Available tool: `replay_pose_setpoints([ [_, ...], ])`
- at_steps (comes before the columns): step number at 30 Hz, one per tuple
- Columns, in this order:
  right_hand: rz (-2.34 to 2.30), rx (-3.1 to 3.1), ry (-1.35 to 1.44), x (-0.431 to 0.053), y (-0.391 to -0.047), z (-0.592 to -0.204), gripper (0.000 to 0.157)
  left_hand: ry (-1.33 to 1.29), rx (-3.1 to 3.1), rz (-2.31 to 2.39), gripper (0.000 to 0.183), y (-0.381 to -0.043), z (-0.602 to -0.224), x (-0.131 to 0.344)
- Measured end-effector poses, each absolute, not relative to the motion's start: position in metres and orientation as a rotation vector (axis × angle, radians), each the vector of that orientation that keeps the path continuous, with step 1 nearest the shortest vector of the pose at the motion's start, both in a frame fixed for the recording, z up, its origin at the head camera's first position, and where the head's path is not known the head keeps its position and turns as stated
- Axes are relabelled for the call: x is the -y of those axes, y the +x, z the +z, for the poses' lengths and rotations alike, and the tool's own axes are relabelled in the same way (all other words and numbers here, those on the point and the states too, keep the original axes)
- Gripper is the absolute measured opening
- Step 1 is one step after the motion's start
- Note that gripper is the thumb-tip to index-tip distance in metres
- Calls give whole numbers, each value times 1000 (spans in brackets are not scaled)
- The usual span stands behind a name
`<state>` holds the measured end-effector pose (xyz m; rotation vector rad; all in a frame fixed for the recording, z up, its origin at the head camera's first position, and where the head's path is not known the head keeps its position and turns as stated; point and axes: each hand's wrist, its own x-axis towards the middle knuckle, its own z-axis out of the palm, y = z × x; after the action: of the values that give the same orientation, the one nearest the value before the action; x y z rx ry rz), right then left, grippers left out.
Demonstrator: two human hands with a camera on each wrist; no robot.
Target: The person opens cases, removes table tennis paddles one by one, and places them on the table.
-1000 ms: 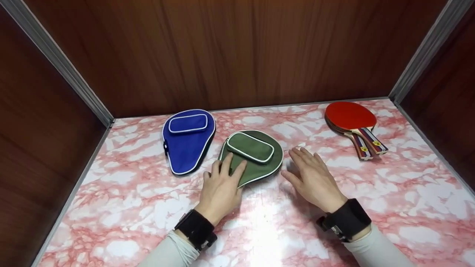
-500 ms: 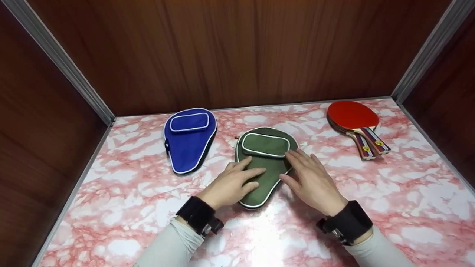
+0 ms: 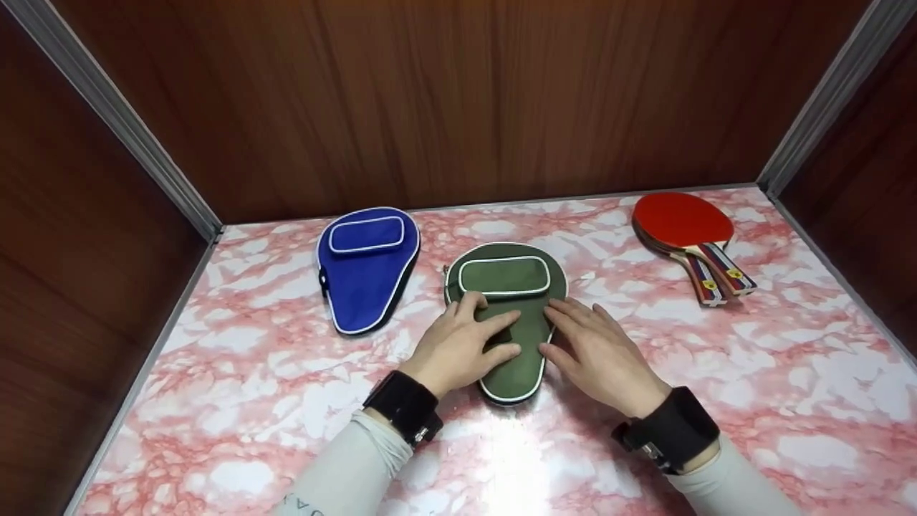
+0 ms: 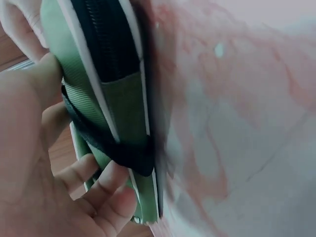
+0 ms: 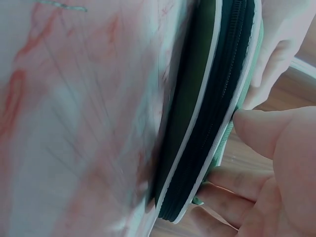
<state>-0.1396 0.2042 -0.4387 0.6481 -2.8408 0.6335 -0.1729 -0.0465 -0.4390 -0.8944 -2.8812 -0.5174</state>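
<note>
A green table tennis paddle case (image 3: 526,365) with white piping and a raised front pocket lies flat, its narrow end toward me. My left hand (image 3: 451,351) lies over its left side, thumb and index finger stretched across the front. In the left wrist view, other fingers of this hand bend at the case's side edge, by a black strap (image 4: 111,143). My right hand (image 3: 602,351) touches the right edge with relaxed fingers. A black zipper (image 5: 224,79) runs along that edge in the right wrist view.
A blue paddle case (image 3: 365,279) of the same shape lies to the left. Two stacked table tennis paddles, the upper one a red paddle (image 3: 680,218), lie at the back right. Wooden panels (image 3: 458,100) enclose the marbled pink-and-white table (image 3: 236,401) at the back and sides.
The green case has turned from slanted to nearly straight and shifted right, then slightly back left. My left hand has moved right with it; my right hand has come onto its right edge.
</note>
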Motion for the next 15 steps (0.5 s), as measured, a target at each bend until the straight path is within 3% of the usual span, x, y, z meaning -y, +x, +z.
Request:
replay_pose_setpoints([
  [15,636,2841,660,-206,-146,-444,57,-910,2914,-719,48,-173,-439,43],
])
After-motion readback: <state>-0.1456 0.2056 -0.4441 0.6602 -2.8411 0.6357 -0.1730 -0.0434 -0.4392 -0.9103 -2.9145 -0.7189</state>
